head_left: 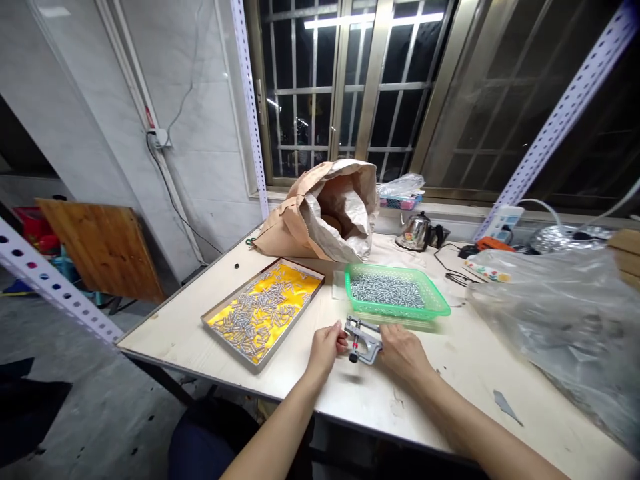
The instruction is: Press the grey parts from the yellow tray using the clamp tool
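Observation:
My right hand (403,350) is wrapped round the handles of silver-grey snap-fastener pliers (369,348), with a black knob and a red ring at the jaw end. The jaws point left, toward my left hand (326,347). That hand is closed, thumb and fingers pinched together close beside the jaws; anything between the fingertips is too small to make out. Just beyond the pliers stands a green plastic basket (435,303) holding many small grey metal pieces (387,291). On the left, a shallow tray (290,335) lined with yellow cloth holds scattered small metal pins (260,313).
A large open paper sack (295,227) lies behind the tray. A metal kettle (414,232) stands near the window. At right, clear plastic bags (555,320) cover part of the table (345,407). A grey scrap (506,405) lies near the front right.

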Available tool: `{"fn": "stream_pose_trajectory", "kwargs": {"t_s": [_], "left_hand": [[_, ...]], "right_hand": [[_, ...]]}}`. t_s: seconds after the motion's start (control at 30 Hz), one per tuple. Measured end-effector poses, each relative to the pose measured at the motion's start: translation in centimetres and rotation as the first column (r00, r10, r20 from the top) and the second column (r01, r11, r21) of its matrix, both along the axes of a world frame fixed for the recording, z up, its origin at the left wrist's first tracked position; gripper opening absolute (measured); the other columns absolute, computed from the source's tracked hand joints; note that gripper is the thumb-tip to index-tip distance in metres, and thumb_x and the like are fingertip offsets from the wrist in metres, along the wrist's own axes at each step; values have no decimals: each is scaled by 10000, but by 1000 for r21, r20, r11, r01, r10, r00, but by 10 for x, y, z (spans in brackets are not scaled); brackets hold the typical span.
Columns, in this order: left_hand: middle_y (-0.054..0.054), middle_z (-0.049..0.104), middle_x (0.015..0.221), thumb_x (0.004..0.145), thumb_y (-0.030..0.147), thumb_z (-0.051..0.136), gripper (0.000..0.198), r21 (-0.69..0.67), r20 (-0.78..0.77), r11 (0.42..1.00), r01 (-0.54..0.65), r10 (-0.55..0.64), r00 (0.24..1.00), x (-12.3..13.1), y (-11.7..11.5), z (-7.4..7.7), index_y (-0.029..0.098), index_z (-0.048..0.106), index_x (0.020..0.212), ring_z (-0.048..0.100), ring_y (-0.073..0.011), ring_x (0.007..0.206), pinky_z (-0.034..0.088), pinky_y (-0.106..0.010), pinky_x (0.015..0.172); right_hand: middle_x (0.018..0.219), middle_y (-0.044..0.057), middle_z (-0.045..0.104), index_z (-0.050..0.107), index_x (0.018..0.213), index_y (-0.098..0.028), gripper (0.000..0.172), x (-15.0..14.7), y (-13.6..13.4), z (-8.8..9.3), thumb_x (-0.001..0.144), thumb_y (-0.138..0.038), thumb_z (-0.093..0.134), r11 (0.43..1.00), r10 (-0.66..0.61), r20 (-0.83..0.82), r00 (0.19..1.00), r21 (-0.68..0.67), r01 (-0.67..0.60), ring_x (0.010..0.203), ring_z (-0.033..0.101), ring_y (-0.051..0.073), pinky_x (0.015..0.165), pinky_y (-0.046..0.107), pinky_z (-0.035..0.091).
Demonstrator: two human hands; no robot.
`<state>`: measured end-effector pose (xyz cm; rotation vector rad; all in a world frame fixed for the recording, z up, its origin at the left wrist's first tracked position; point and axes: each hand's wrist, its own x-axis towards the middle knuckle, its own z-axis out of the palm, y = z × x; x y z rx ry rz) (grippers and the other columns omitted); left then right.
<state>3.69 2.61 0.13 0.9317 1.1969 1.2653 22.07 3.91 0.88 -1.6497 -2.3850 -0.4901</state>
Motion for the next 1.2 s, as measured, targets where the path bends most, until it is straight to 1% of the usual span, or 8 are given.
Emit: {"fn": "stream_pose_trajectory", "kwargs": {"t_s": [0.1, 0.23, 0.5, 0.77, 0.93, 1.0, 1.1, 1.2], "left_hand": [[5, 511, 456, 672, 492, 634, 405, -61, -61, 995, 76, -80, 995, 3, 0, -2, 110, 609, 537, 418, -82, 414, 302, -220, 450], [19, 516, 450, 658, 260, 639, 189, -43, -207, 998, 38, -46, 977, 3, -1, -6, 105, 653, 551, 433, -86, 437, 307, -216, 468], [10, 562, 472, 610, 82, 612, 114, -18, -333, 1000, 4, -9, 943, 7, -5, -4, 110, 642, 504, 475, -97, 480, 330, -218, 499], [28, 506, 429, 565, 59, 623, 107, -164, -80, 979, -119, 107, 991, 5, -8, -7, 118, 604, 478, 414, -79, 430, 302, -217, 466], [-34, 619, 586, 670, 189, 642, 103, 20, 16, 955, -297, 297, 955, 2, 23, 25, 103, 668, 618, 521, -116, 567, 395, -228, 565], [-73, 668, 702, 697, 226, 654, 151, 109, -36, 970, -217, 222, 974, 18, 49, 47, 88, 700, 736, 575, -146, 660, 434, -244, 630], [-138, 673, 1019, 721, 296, 686, 467, 177, -217, 978, -109, 147, 965, 44, 88, 74, 76, 628, 1129, 613, -189, 855, 457, -274, 773], [-161, 649, 1111, 777, 326, 643, 489, 231, -450, 971, -53, 155, 880, 38, 109, 78, 80, 588, 1196, 612, -216, 943, 449, -296, 845]], "right_hand": [[802, 80, 610, 585, 822, -161, 149, -5, 9, 13, 696, -240, 574, 985, 39, -14, 999, 168, -36, 787, 513, 217, 699, 305, 320], [901, 122, 617, 597, 774, -149, 198, -10, 14, 21, 756, -344, 565, 956, 47, -25, 999, 291, -38, 853, 497, 240, 788, 344, 347], [1117, 184, 592, 624, 937, -101, 307, -3, 5, 1, 749, -335, 556, 934, 54, -18, 998, 354, -44, 1060, 473, 303, 1028, 443, 285], [1136, 206, 557, 602, 993, -83, 430, 6, -8, -24, 650, -338, 552, 949, -68, -59, 996, 303, 83, 1059, 475, 338, 993, 480, 310], [1150, 185, 567, 608, 986, -99, 414, 16, -6, -33, 626, -292, 539, 958, -87, -54, 995, 271, 98, 1077, 477, 337, 1019, 486, 280], [1144, 187, 571, 609, 977, -101, 411, 18, -2, -37, 622, -297, 543, 962, -65, -53, 997, 263, 77, 1067, 484, 336, 1008, 480, 295], [1142, 203, 568, 604, 975, -94, 413, 20, 1, -42, 635, -320, 539, 961, -33, -66, 997, 274, 50, 1065, 483, 343, 988, 483, 315], [1136, 200, 569, 597, 977, -101, 419, 22, 2, -44, 636, -336, 530, 961, 0, -81, 997, 277, 22, 1060, 487, 344, 983, 487, 323]]}}
